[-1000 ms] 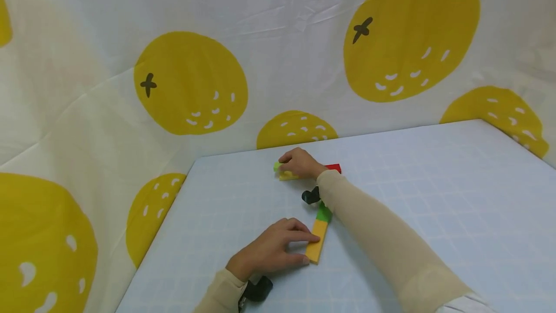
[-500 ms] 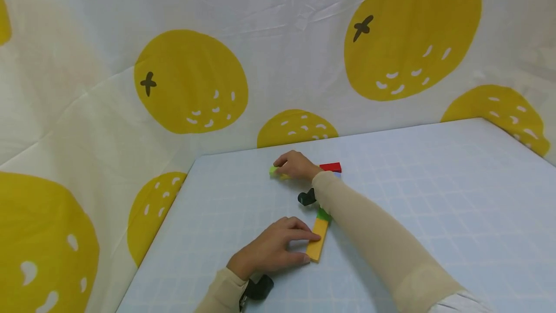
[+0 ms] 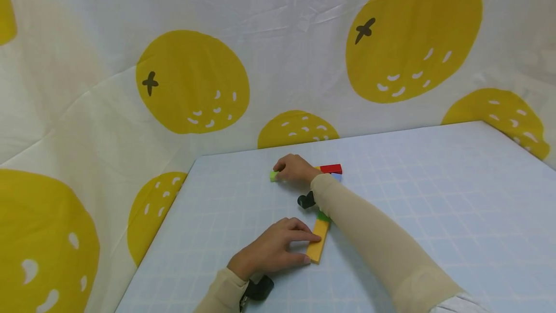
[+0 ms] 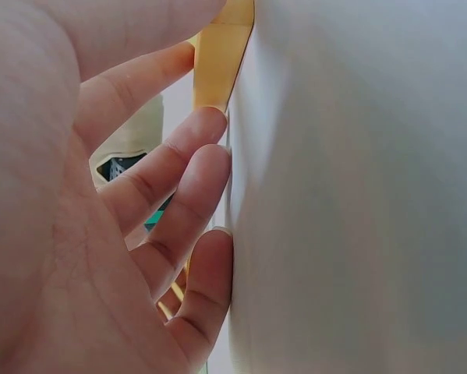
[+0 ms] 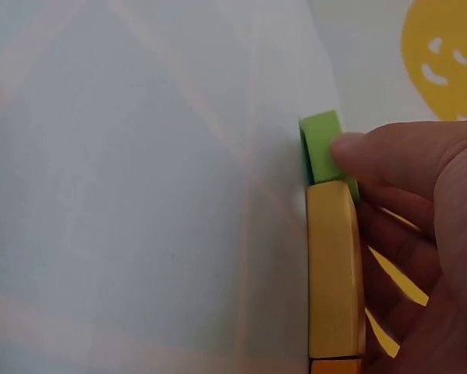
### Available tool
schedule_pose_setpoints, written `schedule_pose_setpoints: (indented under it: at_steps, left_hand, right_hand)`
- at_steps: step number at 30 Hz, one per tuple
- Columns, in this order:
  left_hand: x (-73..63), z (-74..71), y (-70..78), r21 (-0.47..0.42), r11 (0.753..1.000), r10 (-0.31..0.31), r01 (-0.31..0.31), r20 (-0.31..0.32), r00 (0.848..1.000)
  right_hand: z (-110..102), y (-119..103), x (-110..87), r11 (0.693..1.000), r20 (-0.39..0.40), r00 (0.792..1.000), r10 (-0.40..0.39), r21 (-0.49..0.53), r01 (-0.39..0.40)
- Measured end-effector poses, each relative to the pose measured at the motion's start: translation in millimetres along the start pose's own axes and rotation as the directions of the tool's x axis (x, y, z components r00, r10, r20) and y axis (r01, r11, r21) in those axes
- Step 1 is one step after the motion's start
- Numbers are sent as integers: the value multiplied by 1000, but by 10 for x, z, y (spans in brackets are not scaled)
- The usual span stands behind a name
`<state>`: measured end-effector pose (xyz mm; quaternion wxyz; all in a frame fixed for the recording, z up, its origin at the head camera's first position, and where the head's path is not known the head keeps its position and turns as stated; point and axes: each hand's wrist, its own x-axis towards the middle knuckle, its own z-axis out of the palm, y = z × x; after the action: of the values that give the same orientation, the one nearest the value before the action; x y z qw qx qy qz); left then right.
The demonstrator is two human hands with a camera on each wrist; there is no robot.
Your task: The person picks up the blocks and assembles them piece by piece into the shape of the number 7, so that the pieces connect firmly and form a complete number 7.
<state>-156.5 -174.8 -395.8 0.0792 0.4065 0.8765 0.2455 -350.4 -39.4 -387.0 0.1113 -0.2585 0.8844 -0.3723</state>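
My right hand (image 3: 295, 168) pinches a light green block (image 5: 321, 146) between thumb and fingers, at the left end of a row of blocks. In the right wrist view, a pale yellow block (image 5: 332, 269) lines up with it, and an orange block (image 5: 336, 366) follows at the bottom edge. Lower on the table, my left hand (image 3: 273, 248) rests its index fingertip on a flat orange-yellow block (image 3: 320, 235), its thumb tip at the near end. The other left fingers (image 4: 198, 187) stay loosely extended beside the tabletop. A green block (image 3: 323, 216) adjoins the flat one, partly behind the right sleeve.
A red block (image 3: 331, 168) and a blue block (image 3: 337, 177) lie just right of my right hand. The right forearm (image 3: 373, 235) crosses above the table (image 3: 434, 182). A white curtain (image 3: 299, 71) with yellow fruit prints stands behind the far edge.
My right hand has shifted slightly left and nearer, and the light green block has moved the same way to the row's left end. My left hand stays in place.
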Motion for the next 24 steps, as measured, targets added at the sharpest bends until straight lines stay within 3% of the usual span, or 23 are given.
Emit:
schedule_pose_setpoints:
  at_steps: [24]
  left_hand:
    - [9,-8,-5,-17,1000,-26,26,19,999]
  right_hand:
    - [-8,-11,-34,999,-4,1000,28,-25,-28]
